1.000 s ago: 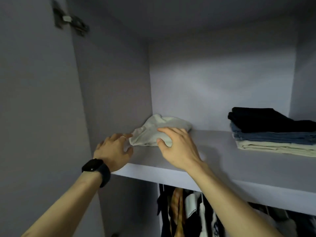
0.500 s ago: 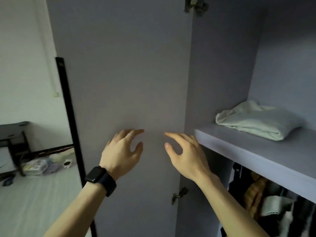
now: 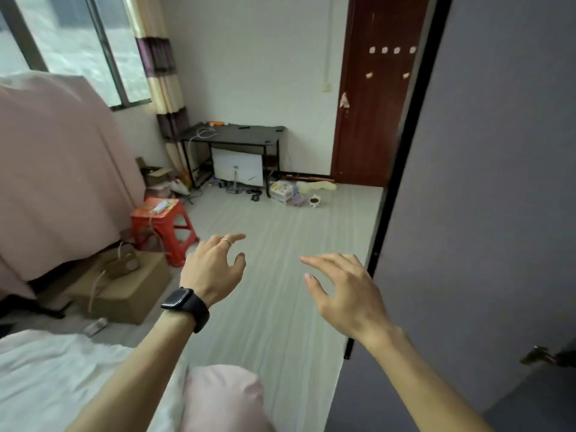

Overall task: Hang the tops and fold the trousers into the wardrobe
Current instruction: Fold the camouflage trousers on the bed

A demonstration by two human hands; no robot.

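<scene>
My left hand, with a black watch on the wrist and a ring on one finger, hangs in the air over the floor with relaxed fingers and holds nothing. My right hand is beside it, also empty, fingers loosely spread, close to the edge of the open grey wardrobe door. The wardrobe's shelves and the clothes in it are out of view. A pink garment or cushion lies on the white bed at the bottom left.
A red plastic stool and a cardboard box with a bag stand left of the bare floor. A black desk stands at the far wall, a dark red door beside it. Pink fabric covers something on the left.
The view has swung left, away from the wardrobe shelf with the folded pale garment, out to the room. Both hands left the shelf and now hang empty in the air.
</scene>
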